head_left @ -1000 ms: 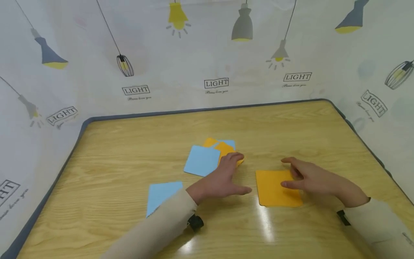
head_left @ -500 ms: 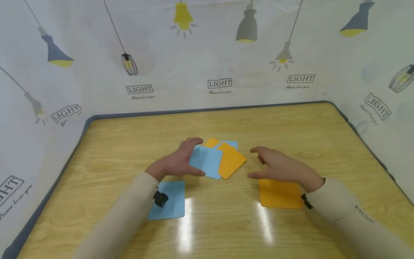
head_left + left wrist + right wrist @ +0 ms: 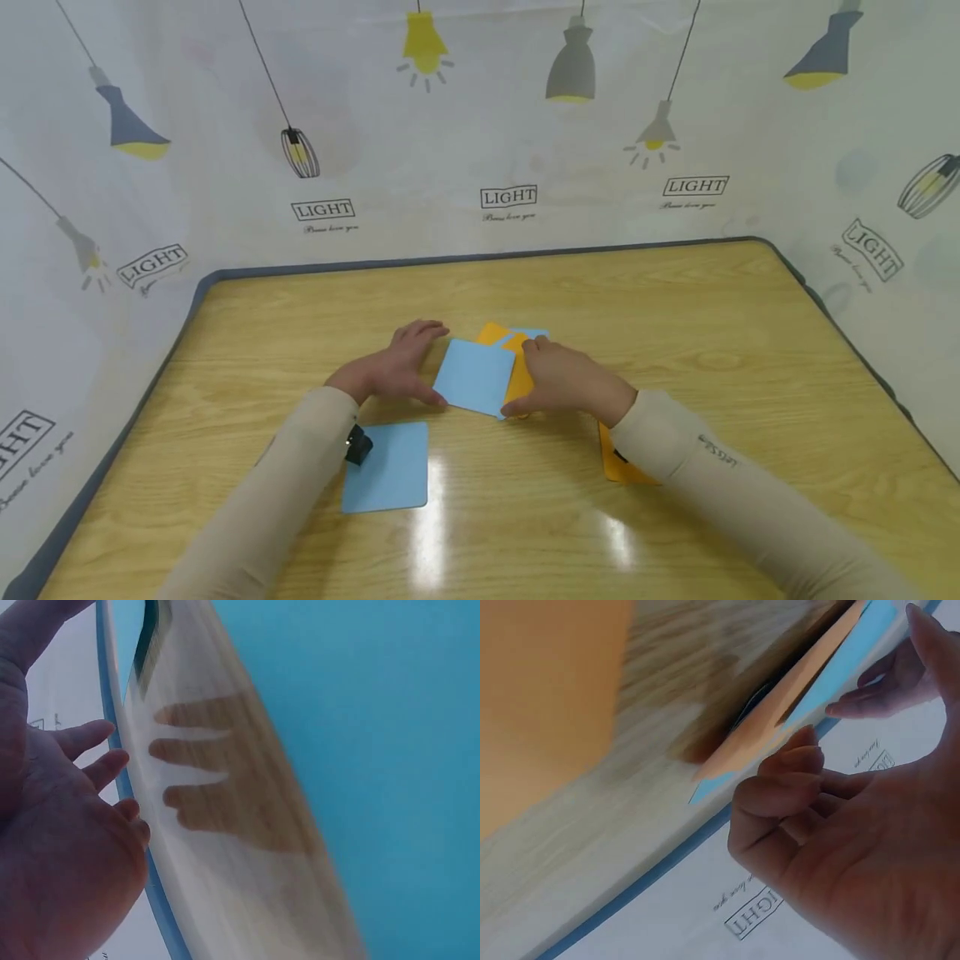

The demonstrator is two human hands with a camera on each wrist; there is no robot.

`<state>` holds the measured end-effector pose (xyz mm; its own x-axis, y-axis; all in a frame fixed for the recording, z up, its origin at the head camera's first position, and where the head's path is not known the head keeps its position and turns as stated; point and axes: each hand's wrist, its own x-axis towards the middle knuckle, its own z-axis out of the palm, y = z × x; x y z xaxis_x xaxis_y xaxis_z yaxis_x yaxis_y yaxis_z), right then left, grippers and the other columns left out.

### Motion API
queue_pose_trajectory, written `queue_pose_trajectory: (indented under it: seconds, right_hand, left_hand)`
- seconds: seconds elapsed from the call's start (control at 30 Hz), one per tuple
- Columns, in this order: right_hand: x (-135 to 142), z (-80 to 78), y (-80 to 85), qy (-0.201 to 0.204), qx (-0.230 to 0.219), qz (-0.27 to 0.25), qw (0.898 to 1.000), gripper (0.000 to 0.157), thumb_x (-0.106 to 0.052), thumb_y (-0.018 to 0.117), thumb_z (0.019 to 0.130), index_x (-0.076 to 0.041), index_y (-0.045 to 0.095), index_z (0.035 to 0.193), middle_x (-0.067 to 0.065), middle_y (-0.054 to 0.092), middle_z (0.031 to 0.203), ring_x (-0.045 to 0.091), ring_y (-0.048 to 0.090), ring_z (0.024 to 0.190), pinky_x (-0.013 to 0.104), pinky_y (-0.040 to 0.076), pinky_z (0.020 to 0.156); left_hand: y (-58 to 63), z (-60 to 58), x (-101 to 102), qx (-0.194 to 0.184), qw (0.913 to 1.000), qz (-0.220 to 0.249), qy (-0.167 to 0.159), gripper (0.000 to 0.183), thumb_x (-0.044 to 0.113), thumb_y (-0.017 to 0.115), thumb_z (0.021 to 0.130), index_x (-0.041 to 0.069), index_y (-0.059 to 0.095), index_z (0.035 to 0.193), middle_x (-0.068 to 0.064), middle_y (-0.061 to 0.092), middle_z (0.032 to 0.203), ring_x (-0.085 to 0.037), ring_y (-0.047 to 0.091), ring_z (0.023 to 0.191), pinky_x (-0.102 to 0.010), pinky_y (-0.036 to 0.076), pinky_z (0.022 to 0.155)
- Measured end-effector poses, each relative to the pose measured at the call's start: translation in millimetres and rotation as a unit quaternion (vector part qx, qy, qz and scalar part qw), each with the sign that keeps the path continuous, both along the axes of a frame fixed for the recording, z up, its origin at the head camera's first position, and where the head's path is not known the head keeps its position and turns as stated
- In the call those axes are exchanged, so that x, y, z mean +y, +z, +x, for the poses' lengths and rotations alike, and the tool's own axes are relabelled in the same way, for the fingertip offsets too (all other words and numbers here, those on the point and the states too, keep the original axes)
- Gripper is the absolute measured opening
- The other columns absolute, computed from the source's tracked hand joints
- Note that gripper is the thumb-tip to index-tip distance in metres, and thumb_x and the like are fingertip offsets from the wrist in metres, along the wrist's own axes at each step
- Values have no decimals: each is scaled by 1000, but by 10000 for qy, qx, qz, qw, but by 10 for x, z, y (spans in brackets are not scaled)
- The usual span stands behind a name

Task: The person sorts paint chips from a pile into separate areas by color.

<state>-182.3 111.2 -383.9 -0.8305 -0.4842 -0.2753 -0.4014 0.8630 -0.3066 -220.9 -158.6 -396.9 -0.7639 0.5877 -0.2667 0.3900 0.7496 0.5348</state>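
Overlapping square cards lie in a pile mid-table in the head view. A light blue card is on top, over an orange card; corners of another orange card and another blue one show behind. My left hand hovers just left of the pile, thumb and fingers spread, holding nothing. My right hand reaches over the pile's right side, thumb by its lower edge and fingers by the upper. In the right wrist view the thumb stands apart from the bent fingers, close to the pile's orange edge.
A blue square lies under my left wrist, front left. An orange square is at front right, mostly hidden by my right sleeve. The wooden table has a dark rim and a white lamp-printed backdrop behind it.
My left hand went from over the pile to its left side. My right hand moved left from above the front-right orange square onto the pile's right side. The cards have stayed put.
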Motion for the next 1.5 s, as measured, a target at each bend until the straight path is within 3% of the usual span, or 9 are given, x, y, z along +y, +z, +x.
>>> queue_pose_trajectory:
  seconds: [0.3, 0.83, 1.1, 1.5]
  right_hand:
    - [-152, 37, -76, 67, 280, -4, 9996, 98, -58, 77, 76, 14, 41, 131, 21, 50, 119, 29, 57, 97, 39, 53, 77]
    - [-139, 2, -150, 230, 387, -219, 9987, 89, -54, 75, 80, 12, 43, 131, 20, 52, 117, 28, 58, 95, 39, 53, 76]
    - [-142, -15, -158, 469, 485, -7, 9977, 94, -56, 75, 77, 12, 42, 132, 18, 52, 115, 27, 57, 95, 39, 52, 81]
    - [-154, -20, -177, 592, 618, 100, 9963, 91, -57, 75, 76, 12, 45, 127, 17, 53, 111, 25, 57, 88, 39, 54, 74]
  left_hand:
    - [-32, -31, -2, -163, 9992, -341, -134, 110, 35, 87, 74, 16, 19, 157, -12, 1, 162, -37, -12, 145, -66, 12, 108]
    - [-51, 5, 29, 28, 9990, -443, 27, 104, 41, 86, 72, 17, 27, 154, -14, 4, 162, -39, -4, 145, -63, 15, 110]
    - [-76, 16, 20, 140, 9990, -421, -32, 102, 43, 83, 75, 16, 27, 155, -14, 5, 162, -38, -3, 146, -63, 13, 110]
    - [-94, 28, 31, 98, 9987, -500, -8, 99, 46, 80, 78, 15, 27, 156, -12, 5, 162, -36, -3, 146, -61, 12, 111]
